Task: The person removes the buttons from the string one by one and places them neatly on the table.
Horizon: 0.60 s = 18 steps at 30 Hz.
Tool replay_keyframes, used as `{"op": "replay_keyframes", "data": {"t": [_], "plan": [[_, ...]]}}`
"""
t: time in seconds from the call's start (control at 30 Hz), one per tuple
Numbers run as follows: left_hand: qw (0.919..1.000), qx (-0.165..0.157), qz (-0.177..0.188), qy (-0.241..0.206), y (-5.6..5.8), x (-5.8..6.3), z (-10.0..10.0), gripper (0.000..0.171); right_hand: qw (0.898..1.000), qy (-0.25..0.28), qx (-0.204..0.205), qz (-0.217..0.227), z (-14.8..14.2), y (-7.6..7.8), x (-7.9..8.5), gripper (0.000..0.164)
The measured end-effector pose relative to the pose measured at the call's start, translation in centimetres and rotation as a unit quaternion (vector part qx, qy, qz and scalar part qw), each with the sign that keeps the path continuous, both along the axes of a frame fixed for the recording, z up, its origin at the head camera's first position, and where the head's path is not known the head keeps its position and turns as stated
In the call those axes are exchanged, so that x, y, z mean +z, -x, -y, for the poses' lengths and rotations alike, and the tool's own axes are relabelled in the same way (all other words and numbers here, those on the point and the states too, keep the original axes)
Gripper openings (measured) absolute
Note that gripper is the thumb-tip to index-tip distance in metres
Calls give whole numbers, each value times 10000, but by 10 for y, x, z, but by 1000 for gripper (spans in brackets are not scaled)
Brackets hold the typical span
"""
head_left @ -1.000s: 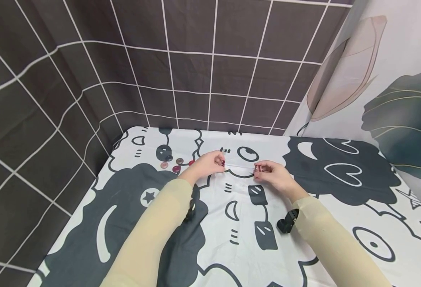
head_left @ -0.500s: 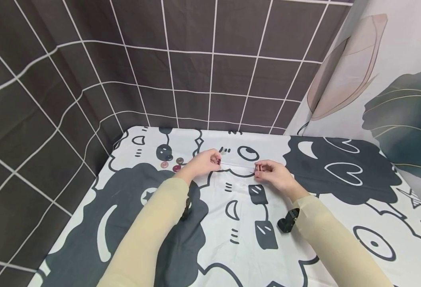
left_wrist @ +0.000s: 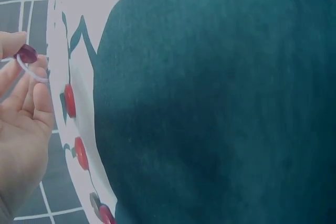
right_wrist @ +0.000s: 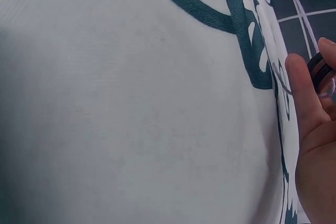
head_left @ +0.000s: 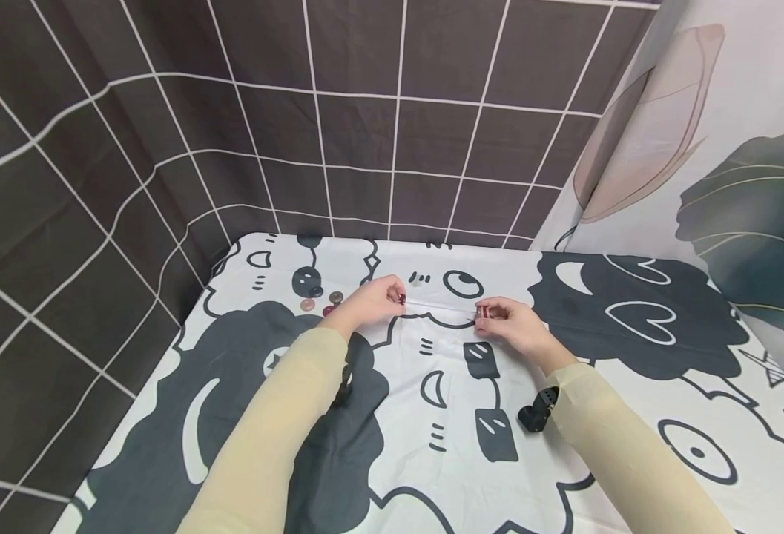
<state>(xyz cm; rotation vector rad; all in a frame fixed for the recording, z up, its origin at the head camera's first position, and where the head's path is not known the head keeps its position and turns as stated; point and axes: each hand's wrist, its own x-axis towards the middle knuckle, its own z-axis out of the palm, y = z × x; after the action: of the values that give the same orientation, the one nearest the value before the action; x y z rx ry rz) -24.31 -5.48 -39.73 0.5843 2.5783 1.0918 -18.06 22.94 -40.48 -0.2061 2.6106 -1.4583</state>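
My left hand [head_left: 370, 302] pinches a dark red button [left_wrist: 27, 54] between thumb and fingers, with a white cord [left_wrist: 31, 73] running through it. Its other fingers are loosely bent beneath. From there the cord stretches across to my right hand [head_left: 517, 326]. The thumb and fingers of that hand grip a small stack of buttons [head_left: 483, 312], red and white in the head view, dark in the right wrist view. Part of the stack is hidden by the fingers. Loose red buttons [left_wrist: 70, 101] lie on the cloth near my left hand.
A pink button [head_left: 308, 304], a brownish button [head_left: 336, 297] and a dark button [head_left: 316, 292] lie left of my left hand. The cloth [head_left: 458, 482] has black cartoon prints. A dark grid-patterned curtain [head_left: 358, 133] hangs behind and at the left.
My left hand has moved left with the dark red button, widening the gap between the hands. It now covers a red button on the cloth. My right hand stays almost still.
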Motion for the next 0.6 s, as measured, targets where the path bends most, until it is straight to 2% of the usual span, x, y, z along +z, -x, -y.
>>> {"op": "replay_keyframes", "data": {"t": [0.17,0.4,0.6], "plan": [[9999,23,3,148,0,-1,4,24,9998,-173,-56,45,5,-6,11,41],[9996,-50,-181,201,0,-3,8,25,9997,-253,-66,-34,-7,3,-10,46],[9997,31,-168,186,2,-4,13,23,9999,-91,-70,-107,-7,5,-16,45]]}}
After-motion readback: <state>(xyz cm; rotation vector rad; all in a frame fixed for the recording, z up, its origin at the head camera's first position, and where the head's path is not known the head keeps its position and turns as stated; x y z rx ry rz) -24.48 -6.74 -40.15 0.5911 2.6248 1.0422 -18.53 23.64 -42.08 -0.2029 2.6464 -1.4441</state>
